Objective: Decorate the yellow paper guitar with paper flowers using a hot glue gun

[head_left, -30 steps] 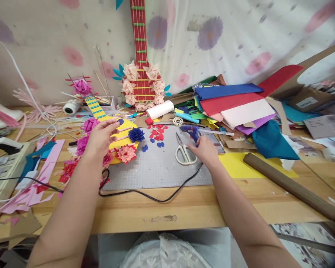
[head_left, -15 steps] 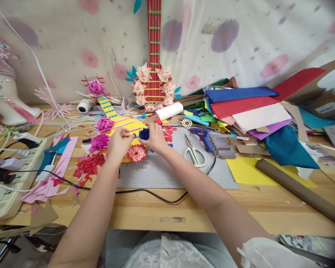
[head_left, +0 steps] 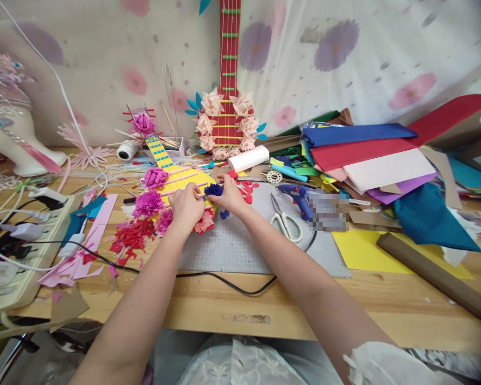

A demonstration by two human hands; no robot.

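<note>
A dark blue paper flower (head_left: 212, 189) is pinched in the fingers of my right hand (head_left: 230, 197), over the right side of a yellow paper lute (head_left: 179, 178). My left hand (head_left: 186, 207) is closed just left of the blue flower, above the lute's body; whatever its fingertips hold is hidden. The lute has pink strips across its body and blue frets on its neck. Magenta paper flowers (head_left: 148, 204) line its left edge. A coral paper flower (head_left: 204, 222) at its lower edge is partly covered by my left hand.
Scissors (head_left: 285, 220) and a blue glue gun (head_left: 299, 200) lie on the grey cutting mat (head_left: 240, 254). A black cord (head_left: 224, 280) runs along the front. Red scraps (head_left: 132, 238) and a power strip (head_left: 44, 251) are left. Coloured sheets (head_left: 356, 152) pile up right. A red paper instrument (head_left: 226, 120) stands behind.
The view has shifted slightly, so things sit further right. My left hand has come nearer the blue flower and turned more palm-down. My right hand still grips the flower.
</note>
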